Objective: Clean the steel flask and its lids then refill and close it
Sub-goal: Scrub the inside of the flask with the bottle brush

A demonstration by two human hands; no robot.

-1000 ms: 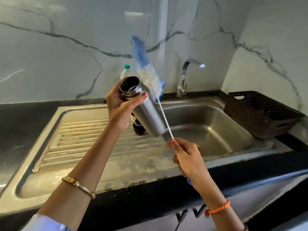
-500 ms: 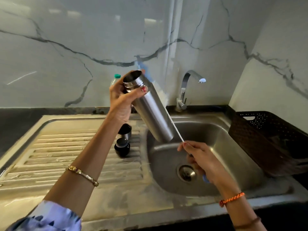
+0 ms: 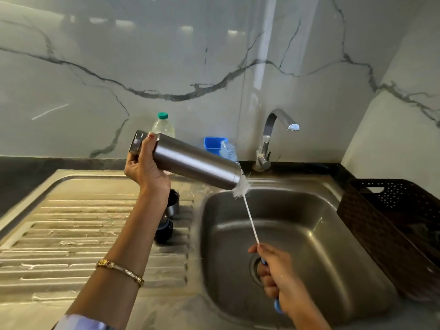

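Setting: marble-backed steel sink [image 3: 309, 234].
Left hand [image 3: 145, 170]: wrapped round flask [image 3: 190, 160] neck, held tilted above basin.
Right hand [image 3: 276, 275]: gripping bottle brush [image 3: 241, 186] handle, bristles against flask base.
Lids [image 3: 166, 222]: on drainboard, apparently unwashed.
Progress: scrubbing underway; lids, rinse, refill, closing outstanding.

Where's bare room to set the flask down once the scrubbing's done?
The ribbed drainboard left of the left forearm is bare. The sink basin floor is bare apart from the drain, with the bottle brush above it. It is crowded around the two lids at the basin's left rim and at the brown basket on the right.
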